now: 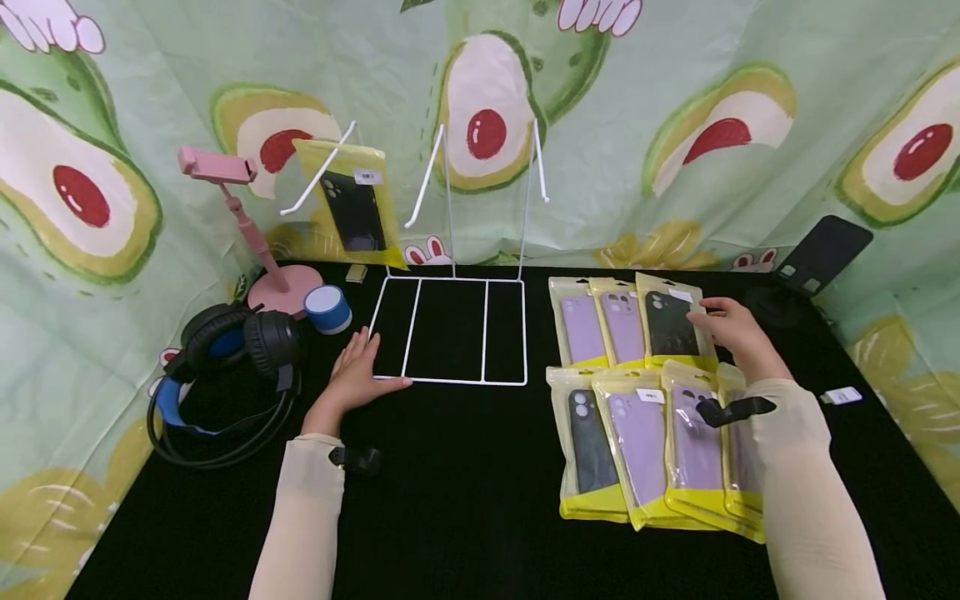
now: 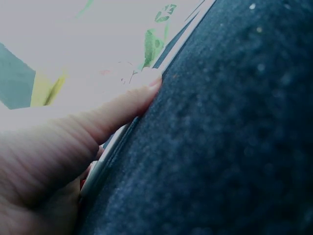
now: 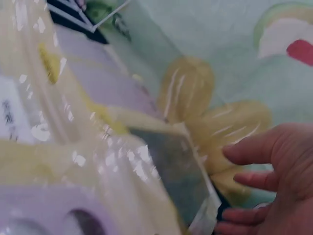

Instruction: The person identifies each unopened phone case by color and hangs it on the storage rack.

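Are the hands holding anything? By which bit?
Neither hand clearly holds anything. The left hand rests on the front-left corner of the white rack. The right hand is at the right edge of the black-case packet; touch is unclear.

You have before you a black, fabric-like tabletop (image 1: pixel 465 492). On your left it carries black-and-blue headphones (image 1: pixel 272 343), a pink round-based phone stand (image 1: pixel 258 242), a squat blue-and-white cylinder (image 1: pixel 327 311) and a small pale block (image 1: pixel 356 273); centrally, a white wire rack (image 1: pixel 485 333); on your right, two rows of clear-and-yellow plastic packets (image 1: pixel 598 506) containing purple and black phone cases (image 1: pixel 637 450), a black tilted stand (image 1: pixel 825 254) and a small white stick (image 1: pixel 842 396).
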Action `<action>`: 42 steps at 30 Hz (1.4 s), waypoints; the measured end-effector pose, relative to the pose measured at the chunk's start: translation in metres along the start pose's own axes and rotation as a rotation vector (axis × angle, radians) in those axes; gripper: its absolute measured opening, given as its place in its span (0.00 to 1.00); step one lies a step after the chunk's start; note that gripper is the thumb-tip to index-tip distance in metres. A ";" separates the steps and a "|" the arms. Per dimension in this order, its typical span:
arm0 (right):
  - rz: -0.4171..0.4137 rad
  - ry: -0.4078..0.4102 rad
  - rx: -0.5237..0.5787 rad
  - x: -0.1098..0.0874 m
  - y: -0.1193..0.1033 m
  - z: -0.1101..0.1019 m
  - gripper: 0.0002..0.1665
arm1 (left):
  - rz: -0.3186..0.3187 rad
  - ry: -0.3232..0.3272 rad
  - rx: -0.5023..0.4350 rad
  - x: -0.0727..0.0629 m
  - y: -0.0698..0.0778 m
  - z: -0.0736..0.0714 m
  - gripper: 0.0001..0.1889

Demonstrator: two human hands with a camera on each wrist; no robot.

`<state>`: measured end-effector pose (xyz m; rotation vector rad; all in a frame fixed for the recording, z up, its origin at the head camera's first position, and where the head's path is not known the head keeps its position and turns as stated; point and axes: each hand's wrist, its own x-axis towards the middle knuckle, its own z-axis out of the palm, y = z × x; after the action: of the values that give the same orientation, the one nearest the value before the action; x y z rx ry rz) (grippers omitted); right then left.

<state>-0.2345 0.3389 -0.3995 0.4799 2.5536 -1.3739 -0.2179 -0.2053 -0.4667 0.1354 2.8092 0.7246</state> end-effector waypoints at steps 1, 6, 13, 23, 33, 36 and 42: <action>0.025 -0.015 -0.020 0.001 0.003 -0.001 0.44 | 0.000 0.001 0.000 0.000 0.000 0.000 0.57; 0.109 -0.037 -0.041 0.005 0.007 -0.001 0.50 | -0.001 0.005 -0.001 0.001 0.001 -0.001 0.57; 0.166 -0.008 -0.012 0.011 0.010 0.006 0.44 | -0.016 -0.006 -0.004 -0.001 0.002 0.003 0.57; 0.150 0.016 0.037 0.020 0.007 0.014 0.32 | -0.030 -0.008 -0.004 0.001 0.002 -0.001 0.57; 0.048 0.201 0.172 0.011 0.004 0.025 0.20 | -0.030 -0.014 -0.001 0.001 0.003 0.002 0.58; 0.013 0.291 0.227 0.009 -0.003 0.028 0.15 | -0.032 -0.008 0.004 0.000 0.003 0.002 0.57; -0.042 0.367 0.502 0.000 -0.020 0.031 0.10 | -0.028 -0.006 0.011 -0.001 0.003 0.001 0.57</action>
<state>-0.2413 0.3029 -0.4009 0.8306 2.4671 -2.1266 -0.2170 -0.2027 -0.4661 0.0992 2.8038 0.7016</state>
